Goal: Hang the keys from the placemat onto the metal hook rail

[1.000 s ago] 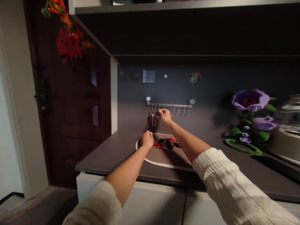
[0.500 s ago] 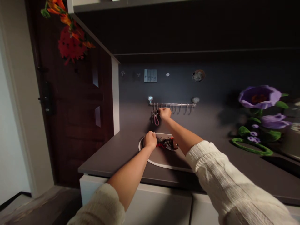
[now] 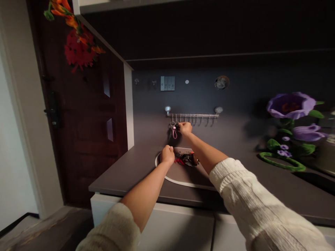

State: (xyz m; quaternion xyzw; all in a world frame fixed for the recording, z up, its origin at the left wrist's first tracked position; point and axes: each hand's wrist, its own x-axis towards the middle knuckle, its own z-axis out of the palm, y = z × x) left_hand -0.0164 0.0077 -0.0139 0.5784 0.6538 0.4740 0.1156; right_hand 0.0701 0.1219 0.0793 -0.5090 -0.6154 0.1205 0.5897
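On the wall rail, which carries a row of small hooks, a bunch of keys with a metal ring and a pink loop strap hangs near the left end. Just right of these keys is my right hand, its fingers pinched together beside a small dark piece I cannot make out clearly. Lower down, my left hand is closed over the left part of a round-cornered mat; its contents are hidden. A pile of keys and key fobs, dark with red bits, lies on the mat between my arms.
Purple felt flowers with a green ring base stand on the counter at right. A dark overhead cabinet hangs above. Left is a brown door with red and orange flowers before it. Switches sit above the rail.
My right hand has dropped slightly away from the rail's hooks and shifted a little right of the hanging keys. My left hand stays closed in nearly the same place.
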